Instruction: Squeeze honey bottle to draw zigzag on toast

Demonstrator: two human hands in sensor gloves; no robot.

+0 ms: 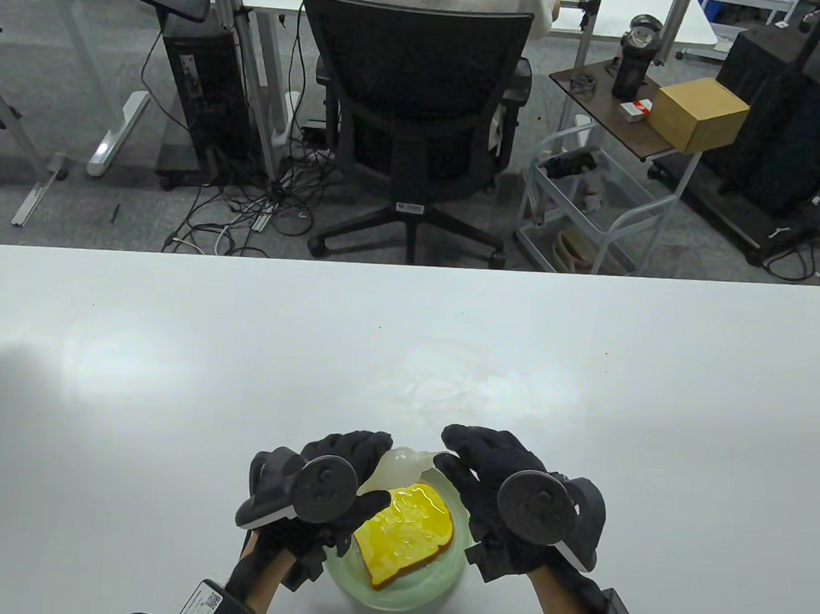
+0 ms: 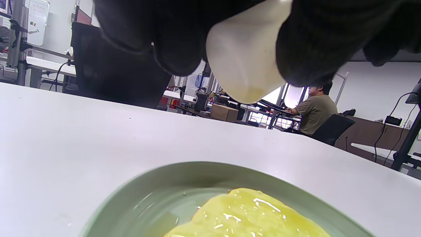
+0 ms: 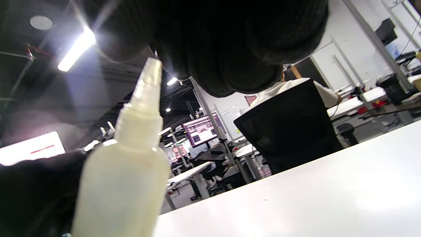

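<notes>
A pale translucent honey bottle lies tilted above the far rim of a green plate, its nozzle pointing right. My left hand grips the bottle's body. My right hand sits at the nozzle tip, fingers curled over it. A yellow toast with glossy streaks lies on the plate between my hands. In the left wrist view the bottle hangs between my fingers above the plate and toast. In the right wrist view the nozzle reaches up to my fingers; whether they pinch it is unclear.
The white table stretches wide on all sides of the plate, with a wet smear just beyond it. A black office chair and a cart stand past the far edge.
</notes>
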